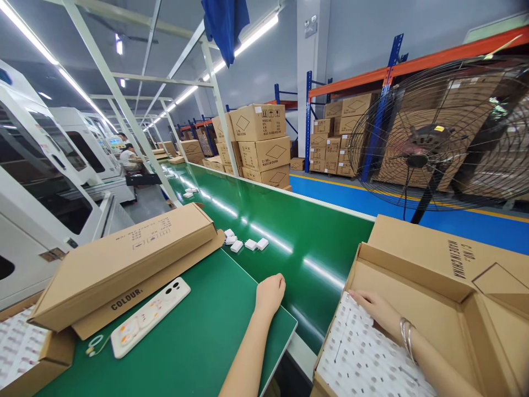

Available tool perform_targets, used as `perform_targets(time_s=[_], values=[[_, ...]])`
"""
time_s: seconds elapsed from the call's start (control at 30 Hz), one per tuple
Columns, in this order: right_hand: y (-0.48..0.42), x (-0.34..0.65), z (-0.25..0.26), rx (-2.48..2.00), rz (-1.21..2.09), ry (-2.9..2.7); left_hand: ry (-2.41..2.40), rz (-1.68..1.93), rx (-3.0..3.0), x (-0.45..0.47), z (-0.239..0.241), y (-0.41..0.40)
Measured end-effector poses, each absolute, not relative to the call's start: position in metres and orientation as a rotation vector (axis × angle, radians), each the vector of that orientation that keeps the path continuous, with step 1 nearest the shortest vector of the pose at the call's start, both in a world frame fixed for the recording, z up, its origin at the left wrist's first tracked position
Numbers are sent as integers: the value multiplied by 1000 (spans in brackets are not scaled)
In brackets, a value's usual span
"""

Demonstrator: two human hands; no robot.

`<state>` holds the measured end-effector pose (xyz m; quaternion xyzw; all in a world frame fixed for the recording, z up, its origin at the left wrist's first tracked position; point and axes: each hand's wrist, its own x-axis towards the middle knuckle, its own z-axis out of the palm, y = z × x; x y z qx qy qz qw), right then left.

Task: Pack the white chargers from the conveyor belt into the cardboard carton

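Note:
My left hand is curled into a fist over the edge of the green tabletop, beside the conveyor belt; nothing shows in it. On the right, my right hand, bracelets at its wrist, has its fingers stretched out over the far end of white, evenly packed pieces in an open carton. Its fingertips seem to touch the packing, and I see no item in its grasp. Several small white blocks like charger plugs lie on the belt ahead of my left hand.
A phone in a decorated case lies on the tabletop near a folded carton. Another box of white pieces stands at lower left. Farther off are a large fan, stacked cartons, machines and a seated person.

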<state>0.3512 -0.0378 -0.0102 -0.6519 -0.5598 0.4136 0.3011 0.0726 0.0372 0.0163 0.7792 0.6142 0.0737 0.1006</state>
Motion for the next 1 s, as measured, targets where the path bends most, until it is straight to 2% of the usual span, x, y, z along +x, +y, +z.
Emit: perform_targets(time_s=[0.63, 1.0], values=[[-40, 350, -8, -1745, 1128, -1462, 1828, 232, 2292, 73, 15, 37], [-41, 351, -2, -1830, 1018, -1597, 1831, 202, 2277, 73, 19, 35]])
